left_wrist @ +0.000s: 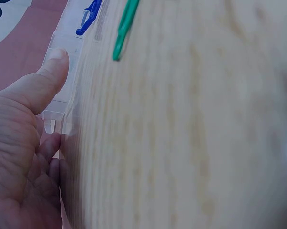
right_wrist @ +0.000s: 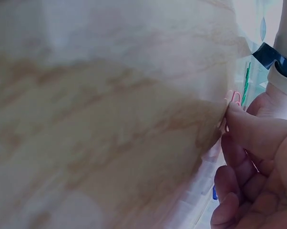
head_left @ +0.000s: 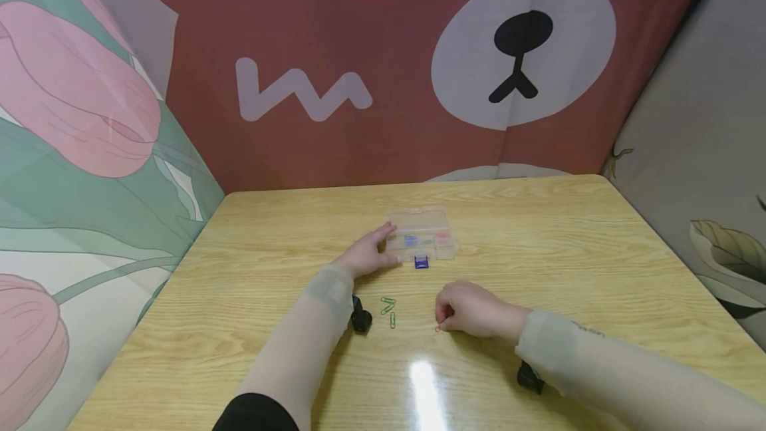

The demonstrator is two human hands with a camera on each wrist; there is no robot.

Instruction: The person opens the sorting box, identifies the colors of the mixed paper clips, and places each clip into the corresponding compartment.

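A clear plastic box (head_left: 421,220) lies with its lid laid back; blue pieces (head_left: 410,241) and pink pieces (head_left: 442,239) show in separate compartments. My left hand (head_left: 366,255) holds the box at its left end, thumb at the front corner and fingers toward the hinge side. In the left wrist view the thumb (left_wrist: 55,71) lies against the clear wall. Nearer to me, my right hand (head_left: 475,308) pinches a small pink-red paper clip (head_left: 437,329) at the tabletop; its loop (right_wrist: 236,97) sticks out past the thumb. Several green paper clips (head_left: 389,306) lie between my arms.
A blue clasp-like piece (head_left: 421,262) sits at the box's front edge. The wooden table (head_left: 287,238) ends at a brown cloth backdrop (head_left: 383,145). Black wrist cameras hang under the left wrist (head_left: 361,316) and right wrist (head_left: 530,378).
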